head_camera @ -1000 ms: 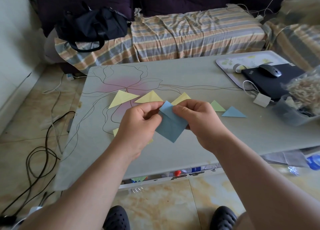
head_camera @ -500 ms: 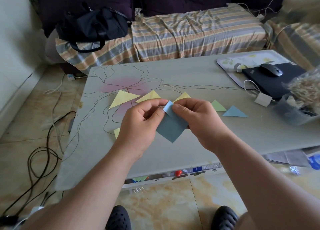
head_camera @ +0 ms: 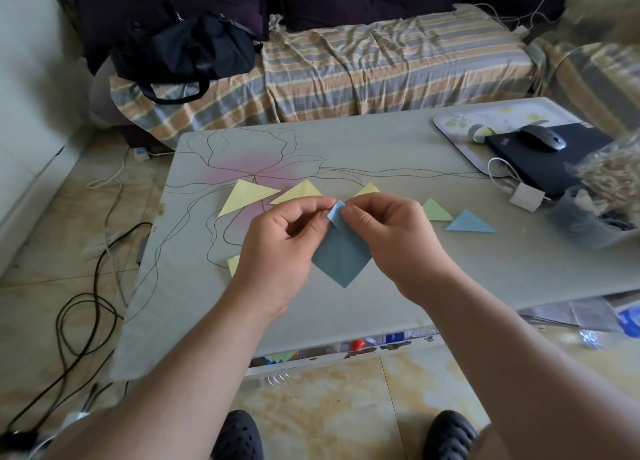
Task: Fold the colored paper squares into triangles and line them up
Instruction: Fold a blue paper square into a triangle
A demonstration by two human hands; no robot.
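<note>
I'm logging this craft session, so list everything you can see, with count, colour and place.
Blue paper square: one, held over the table's near middle, top corner pinched.
Yellow triangles: three, in a row behind the hands.
Green triangle: one, right of the hands.
Blue triangle: one, right end of the row.
Yellow paper: one piece, mostly hidden under the left wrist.
Table: one, grey, flower drawing.
Mouse: one, grey, on a black laptop, far right.
Charger: one, white, right.
Black bag: one, on the striped sofa.
Left hand, right hand: both pinch the square.
</note>
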